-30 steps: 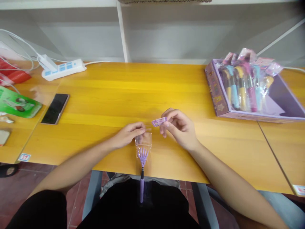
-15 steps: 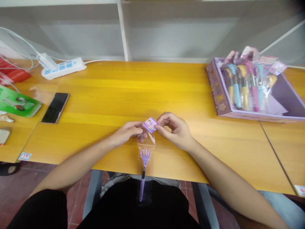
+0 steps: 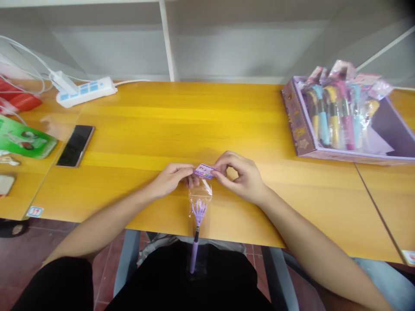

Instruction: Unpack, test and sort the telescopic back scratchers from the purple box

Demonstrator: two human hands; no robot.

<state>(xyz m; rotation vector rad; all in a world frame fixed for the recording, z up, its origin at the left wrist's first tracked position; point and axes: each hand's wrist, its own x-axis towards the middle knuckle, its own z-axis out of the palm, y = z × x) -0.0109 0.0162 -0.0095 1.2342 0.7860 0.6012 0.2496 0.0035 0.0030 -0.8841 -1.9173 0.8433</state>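
A small purple printed card (image 3: 204,171) is pinched between my two hands above the table's front part. My left hand (image 3: 175,178) grips its left side, thumb on top; some of its fingers are tucked behind the card and bag. My right hand (image 3: 240,175) pinches the right edge between thumb and forefinger. Below the card hangs a clear plastic bag (image 3: 204,190). Inside the bag lies a purple back scratcher (image 3: 198,214) with a hand-shaped head, black neck and purple handle, its lower end over my lap.
A purple display box (image 3: 304,149) at the right holds several bagged back scratchers (image 3: 333,116) in blue, yellow and pink. To the left lie a phone (image 3: 75,146), a white power strip (image 3: 87,91) with cables and a green package (image 3: 26,137). Shelving rises behind the yellow wooden table (image 3: 181,116).
The card has tilted flatter between my fingers and turned so its top edge lies more level. The bag with the back scratcher has shifted very slightly right.
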